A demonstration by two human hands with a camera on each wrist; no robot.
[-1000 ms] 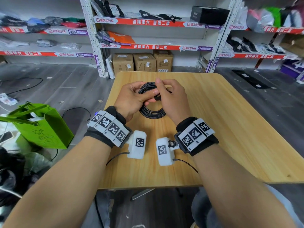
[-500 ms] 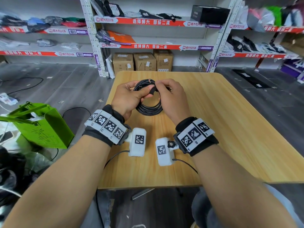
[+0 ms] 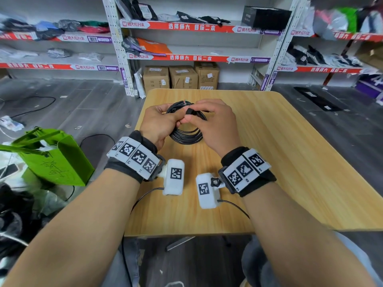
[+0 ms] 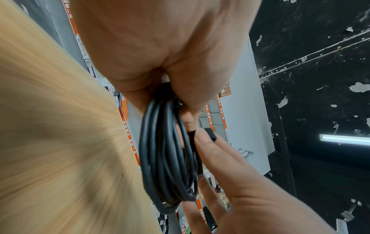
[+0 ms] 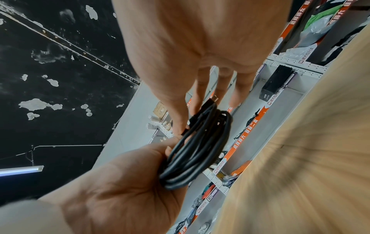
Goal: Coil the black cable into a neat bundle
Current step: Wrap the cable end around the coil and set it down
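The black cable (image 3: 185,135) is wound into a round coil of several loops and held upright above the wooden table (image 3: 290,154). My left hand (image 3: 159,123) grips the coil's left side, its fingers curled round the loops (image 4: 166,158). My right hand (image 3: 213,123) pinches a black strap or cable end (image 3: 189,111) at the top of the coil between thumb and forefinger. In the right wrist view the coil (image 5: 198,150) hangs between both hands, and a plug tip (image 5: 214,98) shows near my right fingers.
A green paper bag (image 3: 51,158) stands on the floor left of the table. Shelving with red labels (image 3: 186,27) and cardboard boxes (image 3: 180,77) line the far wall. Loose cables lie on the grey floor at the left.
Both hands have lifted the coil slightly and carried it away from me. My right thumb and forefinger have shifted onto the black strap or end at the coil's top.
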